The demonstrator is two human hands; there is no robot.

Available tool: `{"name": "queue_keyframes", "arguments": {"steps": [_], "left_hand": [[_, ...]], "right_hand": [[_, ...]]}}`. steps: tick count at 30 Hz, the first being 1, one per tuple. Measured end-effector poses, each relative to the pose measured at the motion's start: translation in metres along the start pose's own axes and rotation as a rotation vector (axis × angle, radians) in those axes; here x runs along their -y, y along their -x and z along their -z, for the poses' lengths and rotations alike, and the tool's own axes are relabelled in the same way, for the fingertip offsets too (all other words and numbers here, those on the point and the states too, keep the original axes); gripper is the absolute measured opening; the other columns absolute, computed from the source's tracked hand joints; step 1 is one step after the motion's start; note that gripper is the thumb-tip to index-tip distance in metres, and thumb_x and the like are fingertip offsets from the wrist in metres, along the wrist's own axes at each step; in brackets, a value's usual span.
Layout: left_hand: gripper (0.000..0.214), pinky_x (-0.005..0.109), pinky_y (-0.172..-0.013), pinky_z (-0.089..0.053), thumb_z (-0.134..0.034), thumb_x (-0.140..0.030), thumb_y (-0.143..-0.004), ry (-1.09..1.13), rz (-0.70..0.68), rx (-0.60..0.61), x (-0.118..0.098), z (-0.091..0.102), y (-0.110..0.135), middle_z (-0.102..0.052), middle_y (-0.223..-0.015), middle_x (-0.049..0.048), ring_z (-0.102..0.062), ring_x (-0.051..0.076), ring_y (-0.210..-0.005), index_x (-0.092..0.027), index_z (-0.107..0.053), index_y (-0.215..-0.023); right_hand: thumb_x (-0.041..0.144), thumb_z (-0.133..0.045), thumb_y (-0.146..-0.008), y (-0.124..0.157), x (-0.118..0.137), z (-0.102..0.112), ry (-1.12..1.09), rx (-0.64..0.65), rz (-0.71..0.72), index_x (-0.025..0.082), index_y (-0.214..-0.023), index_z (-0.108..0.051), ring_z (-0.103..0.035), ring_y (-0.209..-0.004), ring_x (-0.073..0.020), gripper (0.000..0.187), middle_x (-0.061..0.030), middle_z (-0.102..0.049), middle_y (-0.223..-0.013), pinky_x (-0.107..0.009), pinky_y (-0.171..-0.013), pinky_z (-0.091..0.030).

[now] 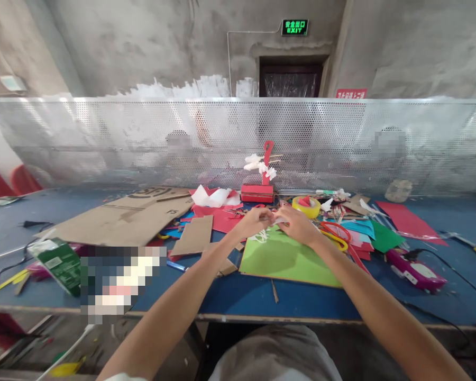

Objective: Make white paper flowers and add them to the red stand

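Observation:
My left hand (pixel 257 221) and my right hand (pixel 295 223) meet at the middle of the table, fingers pinched together. Between their fingertips is a small white piece (pixel 278 218), thin like tissue or paper; its exact kind is too small to make out. Below the hands lies a bright green sheet (pixel 293 259), with loose white string (pixel 261 236) on its upper left part. Behind the hands stands a red box-shaped base (pixel 257 193) with an upright red strip (pixel 267 159); white tufts and thin sticks are attached to it.
Cardboard (pixel 119 217) lies at left, smaller cardboard pieces (pixel 193 235) nearer. Yellow tape (pixel 307 207), orange-handled scissors (pixel 335 231) and coloured scraps sit at right, beside a purple corded device (pixel 416 270). A green box (pixel 59 264) leans at left. A perforated metal screen (pixel 143 143) borders the back.

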State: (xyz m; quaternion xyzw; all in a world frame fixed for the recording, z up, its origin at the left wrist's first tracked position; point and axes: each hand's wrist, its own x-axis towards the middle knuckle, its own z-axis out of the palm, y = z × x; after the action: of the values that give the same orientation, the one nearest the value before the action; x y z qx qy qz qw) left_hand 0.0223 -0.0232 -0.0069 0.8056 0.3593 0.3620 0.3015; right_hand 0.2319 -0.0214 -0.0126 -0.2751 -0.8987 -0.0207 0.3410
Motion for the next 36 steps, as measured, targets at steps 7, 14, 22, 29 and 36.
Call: {"name": "queue_keyframes", "arguments": {"steps": [7, 14, 22, 29, 36], "left_hand": [[0.013, 0.022, -0.06, -0.04, -0.06, -0.024, -0.079, 0.121, 0.038, -0.03, 0.001, -0.002, -0.002, -0.065, -0.072, 0.0028, -0.054, 0.01, -0.062, -0.012, -0.065, -0.082], [0.015, 0.021, -0.059, -0.04, -0.062, -0.027, -0.078, 0.171, 0.074, 0.012, 0.003, -0.001, -0.004, -0.064, -0.07, 0.0018, -0.052, 0.009, -0.059, -0.012, -0.064, -0.082], [0.022, 0.022, -0.06, -0.044, -0.064, -0.034, -0.082, 0.176, 0.071, 0.053, 0.015, -0.001, -0.005, -0.066, -0.072, 0.0034, -0.058, 0.011, -0.063, -0.012, -0.065, -0.088], [0.02, 0.022, -0.061, -0.044, -0.066, -0.029, -0.077, 0.202, 0.08, 0.114, 0.008, 0.001, -0.002, -0.063, -0.074, 0.0014, -0.057, 0.011, -0.065, -0.013, -0.065, -0.088], [0.017, 0.021, -0.06, -0.038, -0.067, -0.028, -0.076, 0.19, 0.025, 0.078, 0.002, 0.0, -0.001, -0.059, -0.072, -0.0011, -0.051, 0.008, -0.063, -0.013, -0.064, -0.085]], "right_hand": [[0.017, -0.055, -0.089, 0.0, 0.0, 0.009, -0.01, 0.028, 0.052, 0.025, -0.113, -0.065, -0.059, -0.109, -0.024, 0.027, -0.0073, -0.065, -0.112, -0.042, -0.096, -0.047], [0.016, -0.049, -0.093, 0.001, 0.001, 0.012, 0.052, 0.087, 0.088, 0.026, -0.119, -0.064, -0.058, -0.109, -0.023, 0.031, -0.0076, -0.063, -0.115, -0.04, -0.096, -0.047], [0.026, -0.049, -0.097, 0.0, 0.0, 0.014, -0.001, 0.003, 0.076, 0.024, -0.105, -0.071, -0.06, -0.104, -0.0215, 0.024, -0.0077, -0.065, -0.11, -0.038, -0.093, -0.047], [0.028, -0.062, -0.09, -0.002, 0.006, 0.013, -0.264, -0.086, 0.01, 0.025, -0.097, -0.075, -0.065, -0.094, -0.0202, 0.014, -0.0051, -0.071, -0.098, -0.036, -0.088, -0.049], [0.033, -0.061, -0.09, -0.003, 0.011, 0.017, -0.409, -0.109, -0.153, 0.022, -0.097, -0.074, -0.066, -0.085, -0.0189, 0.019, -0.0051, -0.073, -0.094, -0.031, -0.078, -0.051]]}}
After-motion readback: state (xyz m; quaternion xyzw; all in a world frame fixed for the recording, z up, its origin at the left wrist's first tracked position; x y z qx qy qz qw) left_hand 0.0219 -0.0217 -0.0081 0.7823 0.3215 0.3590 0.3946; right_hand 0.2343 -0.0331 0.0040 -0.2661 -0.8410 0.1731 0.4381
